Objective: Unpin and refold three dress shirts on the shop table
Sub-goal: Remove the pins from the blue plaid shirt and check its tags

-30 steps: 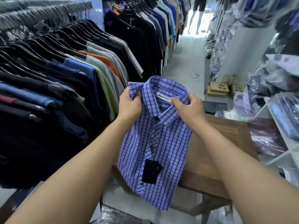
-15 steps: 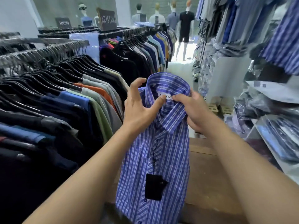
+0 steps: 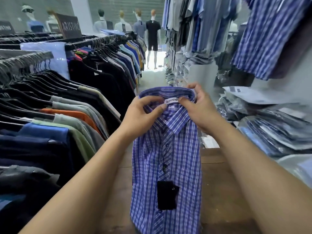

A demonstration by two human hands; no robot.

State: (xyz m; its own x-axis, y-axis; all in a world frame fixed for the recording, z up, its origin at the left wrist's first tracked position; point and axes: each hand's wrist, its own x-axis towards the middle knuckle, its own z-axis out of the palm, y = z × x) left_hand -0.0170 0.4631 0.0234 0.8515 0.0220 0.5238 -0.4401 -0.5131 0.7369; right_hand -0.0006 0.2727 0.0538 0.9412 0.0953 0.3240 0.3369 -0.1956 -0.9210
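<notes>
Head view. Left of the left grip point(image 3: 141, 114), a rack of hanging shirts point(image 3: 67, 107) ran away down the aisle, dark ones nearest, then green, orange and grey. Right of the right grip point(image 3: 197, 110), bagged shirts point(image 3: 278, 129) lay stacked on shelves, and a blue striped shirt point(image 3: 270, 39) hung high above them. Far beyond both grips stood a row of mannequins point(image 3: 152, 31) and a dark sign point(image 3: 70, 27). The wooden tabletop point(image 3: 219, 191) lay below the grips, partly hidden behind the forearms and the dress shirt point(image 3: 167, 157).

The dress shirt hung in the air between the two grips and over the tabletop, its front facing the camera. Its long axis ran up and down, with the collar point(image 3: 167, 92) at the top between the grips and the hem dropping out of view below.

The left grip had its fingers curled, pinching the collar's left side between thumb and fingers. The right grip held the collar's right side, thumb pressed beside the white label point(image 3: 171, 100) and fingers hooked over the collar's back edge.

The shirt was a blue and white check, still folded narrow, buttoned at the front. A black hang tag point(image 3: 167, 195) dangled on a thin cord well below the grips, lying against the placket.
</notes>
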